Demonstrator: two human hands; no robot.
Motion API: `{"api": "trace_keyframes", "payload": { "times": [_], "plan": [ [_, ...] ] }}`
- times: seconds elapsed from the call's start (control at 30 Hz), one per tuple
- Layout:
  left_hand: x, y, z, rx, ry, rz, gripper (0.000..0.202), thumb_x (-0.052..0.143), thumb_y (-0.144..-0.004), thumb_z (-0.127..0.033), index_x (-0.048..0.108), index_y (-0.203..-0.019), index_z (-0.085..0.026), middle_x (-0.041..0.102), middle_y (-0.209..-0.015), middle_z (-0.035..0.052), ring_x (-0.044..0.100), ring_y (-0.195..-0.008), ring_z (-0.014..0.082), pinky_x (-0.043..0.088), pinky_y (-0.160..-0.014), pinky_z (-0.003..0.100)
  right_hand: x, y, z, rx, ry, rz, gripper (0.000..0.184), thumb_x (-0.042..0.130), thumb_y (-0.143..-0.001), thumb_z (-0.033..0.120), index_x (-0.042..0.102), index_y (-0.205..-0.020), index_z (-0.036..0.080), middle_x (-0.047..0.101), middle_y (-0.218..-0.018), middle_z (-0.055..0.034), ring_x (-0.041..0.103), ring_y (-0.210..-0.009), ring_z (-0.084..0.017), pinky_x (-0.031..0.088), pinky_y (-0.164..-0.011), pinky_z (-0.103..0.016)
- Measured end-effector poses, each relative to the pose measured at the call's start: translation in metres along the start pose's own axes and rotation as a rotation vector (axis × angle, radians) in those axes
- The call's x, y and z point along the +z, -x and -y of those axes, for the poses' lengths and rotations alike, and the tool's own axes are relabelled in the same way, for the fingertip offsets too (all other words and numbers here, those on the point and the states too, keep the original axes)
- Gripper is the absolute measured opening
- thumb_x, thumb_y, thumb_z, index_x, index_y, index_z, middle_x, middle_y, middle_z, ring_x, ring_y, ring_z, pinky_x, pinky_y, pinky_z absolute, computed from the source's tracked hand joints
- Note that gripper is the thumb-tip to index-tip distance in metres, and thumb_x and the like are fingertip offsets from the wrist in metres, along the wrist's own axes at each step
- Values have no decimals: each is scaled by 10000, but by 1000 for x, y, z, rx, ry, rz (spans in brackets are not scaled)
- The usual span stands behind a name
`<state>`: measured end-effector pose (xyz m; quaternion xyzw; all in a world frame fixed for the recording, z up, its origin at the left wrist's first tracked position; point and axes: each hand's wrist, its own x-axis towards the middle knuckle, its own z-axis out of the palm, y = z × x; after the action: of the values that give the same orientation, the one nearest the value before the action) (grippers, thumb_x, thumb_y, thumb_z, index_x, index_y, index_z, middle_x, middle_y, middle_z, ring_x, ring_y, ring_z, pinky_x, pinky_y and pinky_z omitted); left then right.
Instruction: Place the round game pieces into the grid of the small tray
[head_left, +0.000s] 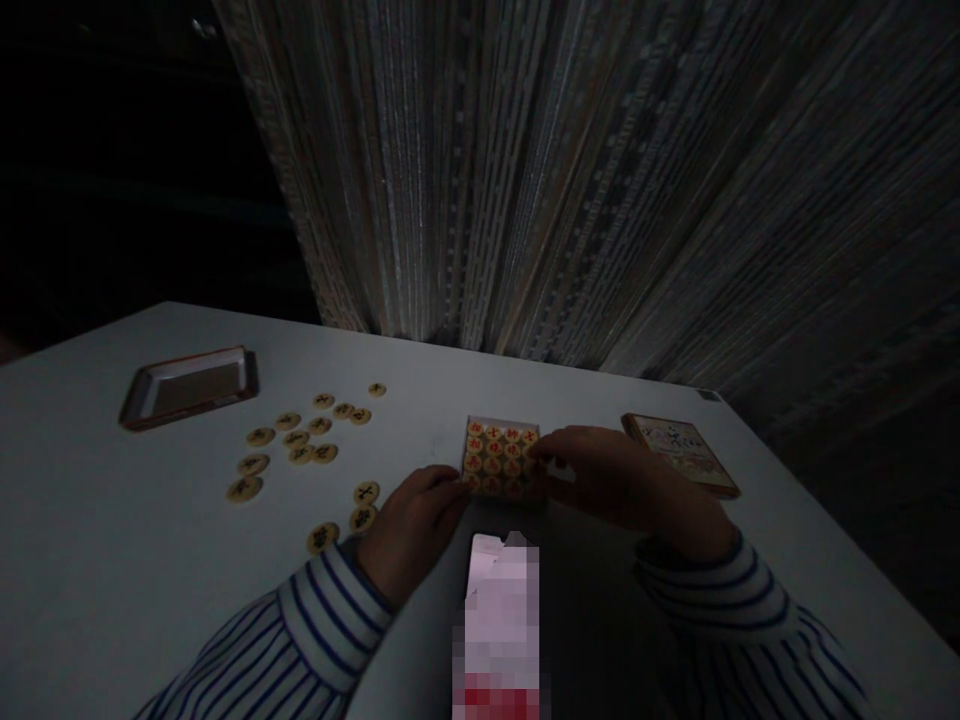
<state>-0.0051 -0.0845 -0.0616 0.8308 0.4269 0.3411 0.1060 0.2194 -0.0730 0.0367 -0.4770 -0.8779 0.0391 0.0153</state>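
A small tray point(502, 420) lies in the middle of the white table, filled with rows of round Chinese chess pieces point(492, 466) marked in red. My left hand point(412, 525) is closed at the tray's near left corner, its fingertips against the side. From the right, my right hand point(611, 475) curls its fingers around the tray's right edge, covering part of the last column of pieces. Loose Chinese chess pieces point(297, 438) with dark characters lie scattered to the left, several of them close to my left wrist.
An open, shallow box part point(191, 388) lies at the far left. At the right is a flat box lid point(681, 455) with a printed picture. A lit phone point(499, 610), partly blurred, lies in front of me. Striped curtains point(480, 180) hang behind the table point(112, 560).
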Motion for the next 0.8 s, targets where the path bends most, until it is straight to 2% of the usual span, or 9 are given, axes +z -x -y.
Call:
{"api": "trace_keyframes", "payload": {
  "times": [0.17, 0.33, 0.5, 0.63, 0.8],
  "plan": [
    [0, 0, -1, -25, 23, 24, 227, 471, -833, -200, 668, -945, -187, 647, -965, 87, 615, -863, 188, 532, -757, 344, 7, 2, -5, -25, -34, -53, 174, 590, -752, 213, 633, -920, 192, 656, -866, -57, 593, -762, -172, 455, -654, -286],
    [-1, 0, -1, -29, 13, 48, 233, 467, -839, -200, 665, -961, -182, 647, -969, 88, 614, -876, 192, 531, -765, 346, 9, 2, -5, 16, -46, 17, 178, 615, -727, 180, 635, -904, 189, 661, -878, -66, 602, -774, -179, 463, -656, -288],
    [-1, 0, -2, -28, -8, 65, 235, 472, -832, -188, 663, -967, -173, 644, -976, 94, 612, -876, 200, 532, -766, 357, 13, 1, -6, -5, -76, 24, 151, 590, -764, 218, 638, -904, 191, 664, -852, -60, 598, -746, -167, 455, -641, -276],
    [-2, -1, -2, -26, -14, 72, 235, 461, -837, -185, 661, -960, -167, 645, -966, 94, 612, -866, 196, 532, -761, 348, 16, -2, -7, 27, -60, 97, 133, 567, -782, 235, 643, -883, 193, 661, -824, -57, 595, -714, -161, 444, -615, -269],
    [-1, 0, -1, -21, -49, 84, 227, 485, -828, -173, 660, -973, -160, 647, -983, 96, 612, -877, 201, 530, -771, 356, 15, -4, -6, 45, -55, 125, 147, 554, -782, 229, 648, -889, 193, 666, -847, -58, 601, -739, -162, 439, -630, -264]
  ]
}}
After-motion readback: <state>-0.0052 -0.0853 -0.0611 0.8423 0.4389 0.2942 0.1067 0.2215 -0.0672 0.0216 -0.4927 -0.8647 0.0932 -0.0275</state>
